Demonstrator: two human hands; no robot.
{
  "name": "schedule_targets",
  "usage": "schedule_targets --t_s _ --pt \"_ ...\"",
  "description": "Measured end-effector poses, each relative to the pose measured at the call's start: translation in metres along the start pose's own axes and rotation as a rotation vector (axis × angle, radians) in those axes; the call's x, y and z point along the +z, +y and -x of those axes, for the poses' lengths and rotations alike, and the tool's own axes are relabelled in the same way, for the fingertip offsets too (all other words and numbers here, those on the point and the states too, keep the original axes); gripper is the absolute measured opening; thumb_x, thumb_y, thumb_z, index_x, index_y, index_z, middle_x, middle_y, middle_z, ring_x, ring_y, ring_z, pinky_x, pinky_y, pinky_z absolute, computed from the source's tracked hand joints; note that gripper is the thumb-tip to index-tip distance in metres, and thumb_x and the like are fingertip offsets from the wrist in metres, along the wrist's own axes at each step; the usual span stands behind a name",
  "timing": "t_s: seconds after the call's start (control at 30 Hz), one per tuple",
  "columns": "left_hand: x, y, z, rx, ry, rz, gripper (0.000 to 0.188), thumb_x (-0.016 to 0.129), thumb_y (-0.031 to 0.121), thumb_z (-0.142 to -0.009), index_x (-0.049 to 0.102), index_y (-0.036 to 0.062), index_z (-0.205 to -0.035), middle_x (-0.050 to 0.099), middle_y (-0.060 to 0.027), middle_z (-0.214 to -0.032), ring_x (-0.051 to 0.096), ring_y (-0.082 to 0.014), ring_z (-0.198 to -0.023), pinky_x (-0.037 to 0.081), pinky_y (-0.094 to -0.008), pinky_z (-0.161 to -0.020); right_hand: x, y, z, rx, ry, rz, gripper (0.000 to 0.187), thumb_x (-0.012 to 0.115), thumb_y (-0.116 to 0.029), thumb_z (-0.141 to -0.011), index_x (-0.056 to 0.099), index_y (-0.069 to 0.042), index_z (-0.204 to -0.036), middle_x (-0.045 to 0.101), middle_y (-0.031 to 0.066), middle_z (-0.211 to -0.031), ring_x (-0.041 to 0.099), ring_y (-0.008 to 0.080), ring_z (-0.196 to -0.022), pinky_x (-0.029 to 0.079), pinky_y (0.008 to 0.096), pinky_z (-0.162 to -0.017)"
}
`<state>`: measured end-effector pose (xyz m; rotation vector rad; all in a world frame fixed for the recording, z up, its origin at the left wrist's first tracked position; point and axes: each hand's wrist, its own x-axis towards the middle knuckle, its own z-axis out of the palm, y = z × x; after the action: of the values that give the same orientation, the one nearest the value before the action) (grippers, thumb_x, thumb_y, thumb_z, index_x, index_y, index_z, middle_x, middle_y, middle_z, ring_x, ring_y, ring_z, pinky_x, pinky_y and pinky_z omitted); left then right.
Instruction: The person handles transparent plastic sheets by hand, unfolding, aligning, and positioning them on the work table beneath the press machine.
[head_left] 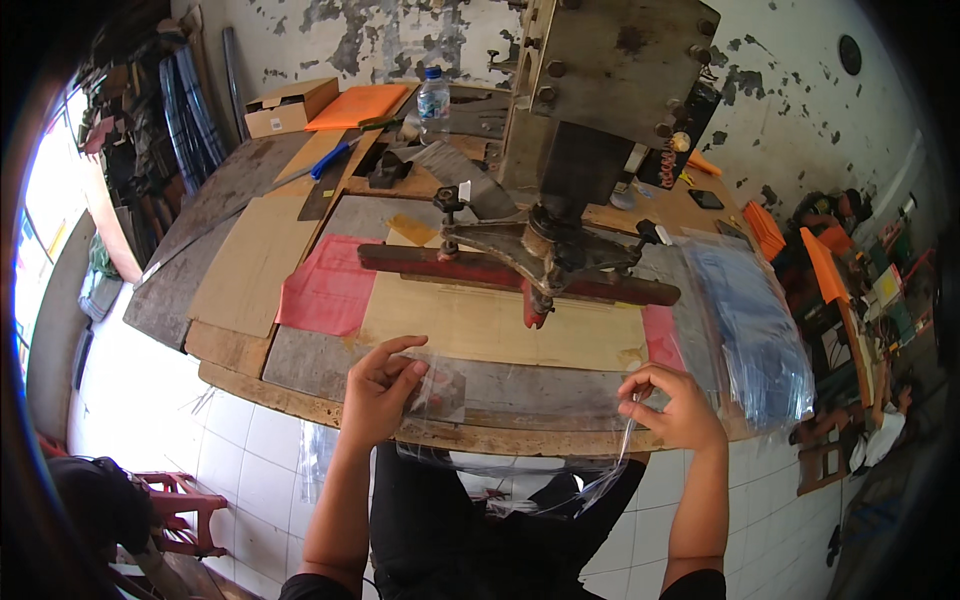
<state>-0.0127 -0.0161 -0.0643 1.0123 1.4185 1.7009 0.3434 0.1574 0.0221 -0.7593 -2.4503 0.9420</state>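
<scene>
A transparent plastic sheet hangs between my hands at the table's front edge, its lower part sagging over my lap. My left hand pinches it near one end, thumb and forefinger together. At the other end, my right hand has its fingers closed on the sheet's edge, which drops in shiny folds. Beyond my hands, a cream sheet lies flat under the red bar of a heavy press. Pink sheeting shows at the cream sheet's left side, and a smaller pink piece at its right.
A pile of transparent bluish plastic sheets overhangs the table on the right. Farther back stand a water bottle, a cardboard box and a blue-handled cutter. A phone lies right of the press. Another person works at far right.
</scene>
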Motion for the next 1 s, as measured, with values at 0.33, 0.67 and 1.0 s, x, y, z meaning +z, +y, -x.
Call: schedule_targets --t_s 0.33,0.67,1.0 --pt "0.002 0.006 0.003 -0.019 0.034 0.033 0.031 0.065 0.001 -0.105 0.063 -0.0017 -0.136 0.074 -0.0053 -0.088 0.062 -0.0048 -0.071 0.057 -0.0241 -0.064 -0.009 -0.021 -0.005 0.07 -0.087 0.062 0.024 0.079 -0.009 -0.093 0.076 -0.006 -0.117 0.073 0.0073 -0.104 0.071 0.0192 -0.089 0.058 0.0336 -0.081" --pt "0.003 0.009 0.003 -0.029 0.011 0.018 0.032 0.064 0.002 -0.105 0.062 -0.0021 -0.137 0.078 -0.0105 -0.095 0.064 -0.006 -0.074 0.061 -0.0268 -0.069 -0.005 -0.022 -0.001 -0.053 -0.14 0.331 0.038 0.071 -0.009 -0.095 0.074 -0.01 -0.132 0.073 0.0098 -0.114 0.071 0.0291 -0.093 0.058 0.0386 -0.085" --pt "0.002 0.007 0.003 -0.029 0.043 -0.001 0.032 0.064 0.002 -0.105 0.063 -0.0012 -0.137 0.078 -0.0081 -0.092 0.058 -0.0028 -0.069 0.059 -0.0245 -0.067 -0.01 -0.019 -0.006 -0.032 -0.189 0.142 0.017 0.077 -0.007 -0.09 0.076 -0.003 -0.106 0.073 0.0087 -0.109 0.071 0.0238 -0.089 0.057 0.0349 -0.081"
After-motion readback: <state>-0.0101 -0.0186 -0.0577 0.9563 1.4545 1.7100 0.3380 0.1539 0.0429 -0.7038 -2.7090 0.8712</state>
